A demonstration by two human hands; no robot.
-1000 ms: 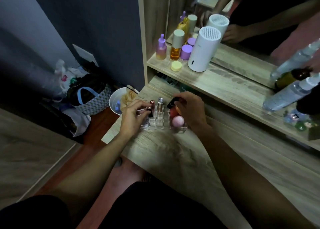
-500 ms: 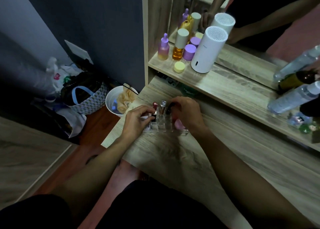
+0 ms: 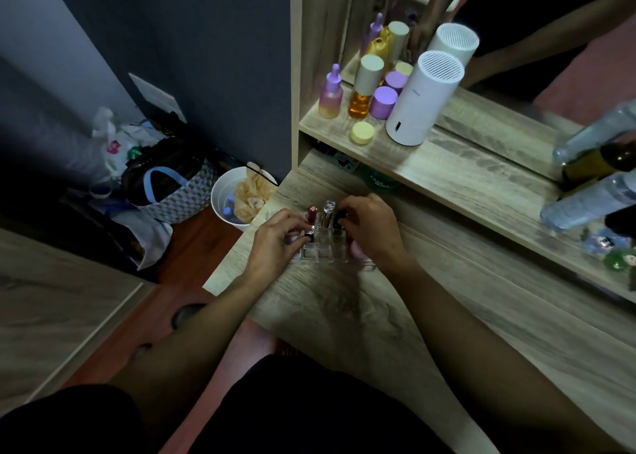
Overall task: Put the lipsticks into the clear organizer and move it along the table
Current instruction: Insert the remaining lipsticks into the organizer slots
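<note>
The clear organizer point(image 3: 325, 254) stands near the left end of the wooden table point(image 3: 430, 316). A red lipstick point(image 3: 311, 213) and a silver lipstick point(image 3: 328, 211) stand upright in its back slots. My left hand point(image 3: 275, 243) is at the organizer's left side, its fingertips pinched on a dark lipstick point(image 3: 308, 236) low in a slot. My right hand point(image 3: 373, 230) covers the right side and grips a black lipstick point(image 3: 340, 219). A pink round sponge point(image 3: 358, 250) shows under the right palm.
A shelf point(image 3: 447, 175) above the table's back carries a white cylinder point(image 3: 423, 99), purple and amber bottles point(image 3: 361, 92) and a yellow lid point(image 3: 362, 132). Clear bottles point(image 3: 585, 206) lie at the right. A white bin point(image 3: 237, 199) and bags point(image 3: 165, 192) sit on the floor left.
Both hands have closed in on the organizer. The right hand has brought the black lipstick down toward the slots and now hides most of the pink sponge.
</note>
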